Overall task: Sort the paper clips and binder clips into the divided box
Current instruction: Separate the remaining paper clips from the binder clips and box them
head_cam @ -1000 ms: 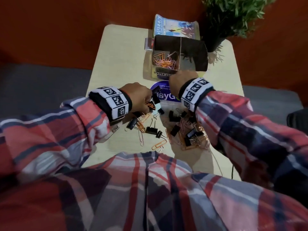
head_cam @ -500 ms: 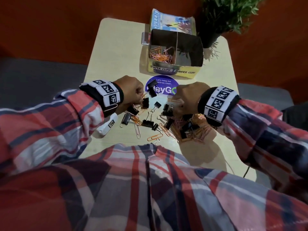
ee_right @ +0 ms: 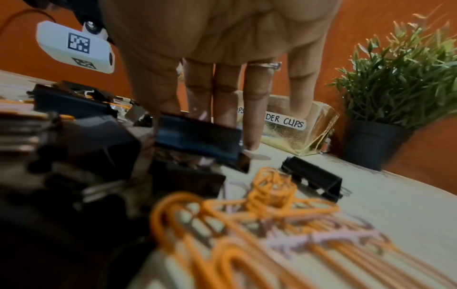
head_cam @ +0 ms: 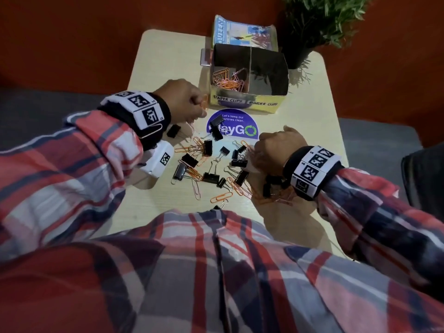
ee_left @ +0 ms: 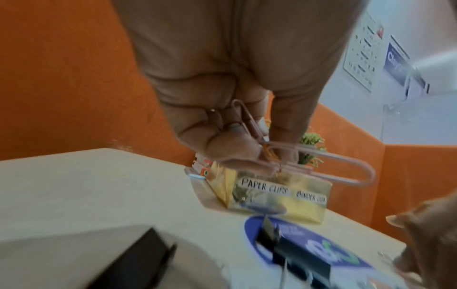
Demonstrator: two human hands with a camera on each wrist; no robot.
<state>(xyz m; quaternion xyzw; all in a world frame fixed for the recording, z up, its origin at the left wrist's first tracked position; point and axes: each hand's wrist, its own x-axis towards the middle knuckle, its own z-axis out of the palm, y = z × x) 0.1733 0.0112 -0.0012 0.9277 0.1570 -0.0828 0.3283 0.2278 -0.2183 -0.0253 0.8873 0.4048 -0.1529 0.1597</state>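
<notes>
My left hand (head_cam: pixel 200 104) is raised just left of the divided box (head_cam: pixel 249 102), and its fingers pinch a few pink paper clips (ee_left: pixel 309 166). The box's left half, labelled PAPER CLIPS, holds orange and pink paper clips (head_cam: pixel 228 80). The right half, labelled BINDER CLIPS (ee_right: pixel 289 122), looks dark with nothing visible inside. My right hand (head_cam: pixel 252 152) is down on the mixed pile; its straight fingers (ee_right: pixel 252 117) touch the table behind a black binder clip (ee_right: pixel 197 136). Black binder clips (head_cam: pixel 211 176) and orange paper clips (head_cam: pixel 221 195) lie scattered between my hands.
A potted plant (head_cam: pixel 298 56) stands right of the box, and a blue packet (head_cam: pixel 245 34) lies behind it. A purple round sticker (head_cam: pixel 240 129) sits in front of the box. The table (head_cam: pixel 168 68) is small, with its edges close on both sides.
My left hand has lifted from the pile towards the box's left side with paper clips in it. My right hand came back from the box and now rests on the pile.
</notes>
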